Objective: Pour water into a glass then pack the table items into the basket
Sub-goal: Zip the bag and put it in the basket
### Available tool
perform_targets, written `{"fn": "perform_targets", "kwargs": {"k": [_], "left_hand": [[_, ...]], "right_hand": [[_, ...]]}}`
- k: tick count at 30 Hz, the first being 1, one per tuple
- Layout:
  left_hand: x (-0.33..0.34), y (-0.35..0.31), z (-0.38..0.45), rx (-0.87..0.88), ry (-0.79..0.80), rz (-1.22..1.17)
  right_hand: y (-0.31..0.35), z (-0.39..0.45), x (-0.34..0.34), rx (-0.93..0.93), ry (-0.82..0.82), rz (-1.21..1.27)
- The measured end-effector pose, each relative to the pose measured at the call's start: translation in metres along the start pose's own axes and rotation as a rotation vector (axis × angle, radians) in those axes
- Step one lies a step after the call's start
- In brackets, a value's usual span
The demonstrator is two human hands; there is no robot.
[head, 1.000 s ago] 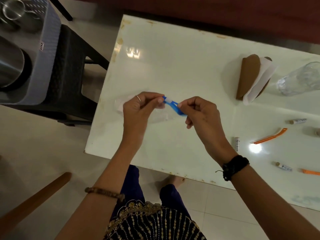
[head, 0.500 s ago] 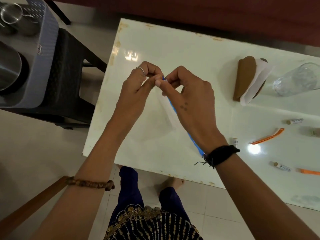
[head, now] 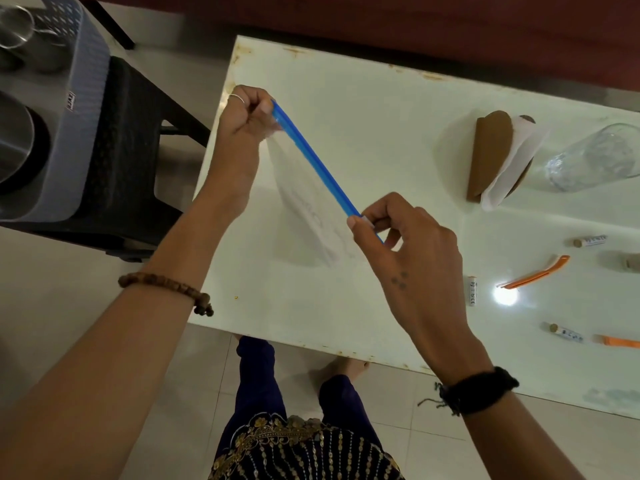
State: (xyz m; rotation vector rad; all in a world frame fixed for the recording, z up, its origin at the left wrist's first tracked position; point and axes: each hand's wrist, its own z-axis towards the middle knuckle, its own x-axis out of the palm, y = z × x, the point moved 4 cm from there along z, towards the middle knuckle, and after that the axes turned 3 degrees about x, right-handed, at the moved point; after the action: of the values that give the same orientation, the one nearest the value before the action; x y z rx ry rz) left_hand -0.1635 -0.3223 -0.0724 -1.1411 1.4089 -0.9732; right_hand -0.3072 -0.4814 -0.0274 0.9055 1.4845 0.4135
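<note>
A clear zip bag [head: 311, 206] with a blue zip strip is stretched above the white table [head: 363, 109]. My left hand [head: 242, 123] pinches the far end of the strip. My right hand [head: 408, 251] pinches the white slider at the near end. A clear glass [head: 595, 157] lies on its side at the right. The grey basket [head: 79, 109] sits on a black stool at the far left, with steel vessels in it.
A brown holder with white paper [head: 498, 157] stands beside the glass. Several small vials [head: 471, 290] and orange clips [head: 535, 273] lie on the right part of the table. A wooden handle shows at the lower left in earlier frames only.
My hands, together at the strip's end half a second ago, have moved apart. The right hand drew the slider along the blue strip toward me, and the bag now hangs stretched out.
</note>
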Motion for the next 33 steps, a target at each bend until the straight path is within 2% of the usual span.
{"fn": "perform_targets", "kwargs": {"k": [4, 7, 11, 14, 19, 23, 28, 33], "left_hand": [[-0.001, 0.006, 0.006, -0.030, 0.029, 0.004], [0.000, 0.007, 0.006, -0.061, 0.026, -0.048], [-0.001, 0.009, 0.006, -0.094, 0.060, -0.197], [-0.001, 0.009, 0.005, -0.128, 0.104, -0.252], [-0.018, 0.018, -0.004, -0.155, 0.059, -0.382], [-0.040, 0.047, -0.025, -0.290, -0.195, -0.412], [-0.051, 0.081, -0.031, -0.449, -0.044, -0.259], [-0.093, 0.064, 0.001, -0.327, -0.113, -0.261]], "right_hand": [[-0.003, -0.004, -0.002, -0.001, -0.001, -0.008], [-0.008, -0.003, 0.001, 0.022, 0.016, 0.148], [-0.031, 0.003, 0.021, 0.154, 0.193, 0.504], [-0.050, 0.008, 0.042, 0.270, 0.296, 0.483], [-0.042, 0.026, 0.048, 0.186, 0.254, 0.364], [-0.019, 0.040, 0.050, 0.130, 0.274, 0.252], [0.026, 0.055, 0.057, 0.033, 0.322, 0.247], [0.072, 0.077, 0.075, -0.069, 0.345, 0.342]]}}
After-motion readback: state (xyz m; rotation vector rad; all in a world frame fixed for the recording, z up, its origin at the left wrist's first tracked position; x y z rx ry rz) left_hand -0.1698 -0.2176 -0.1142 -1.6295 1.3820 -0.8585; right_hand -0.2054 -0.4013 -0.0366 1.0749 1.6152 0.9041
